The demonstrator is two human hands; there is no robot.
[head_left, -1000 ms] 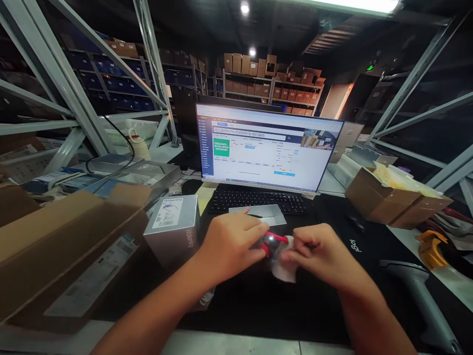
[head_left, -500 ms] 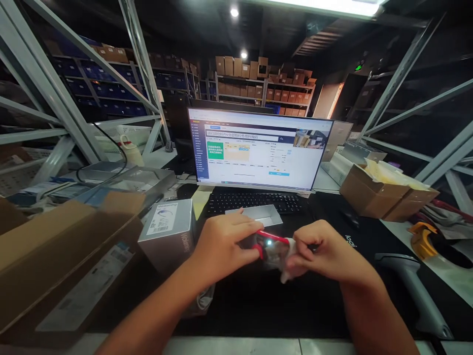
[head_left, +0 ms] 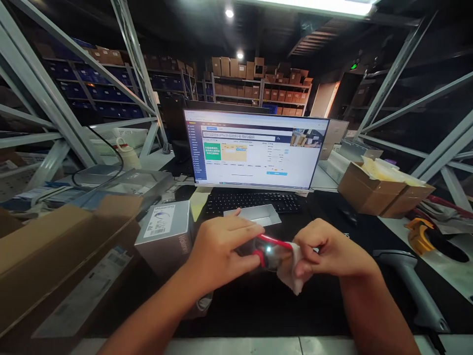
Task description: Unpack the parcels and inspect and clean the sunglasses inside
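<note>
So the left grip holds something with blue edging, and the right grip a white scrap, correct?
Not quite: the edging is red, not blue, as the head view shows. The left grip does hold it, and the right grip a white scrap.

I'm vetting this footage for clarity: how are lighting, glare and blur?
Head view: dim overall, the long white ceiling light blown out; head view: a bright white spot sits on the blurry red-edged, see-through object in the left hand; head view: the soft-looking white piece in the right hand looks slightly blurred; head view: edges look stretched.
</note>
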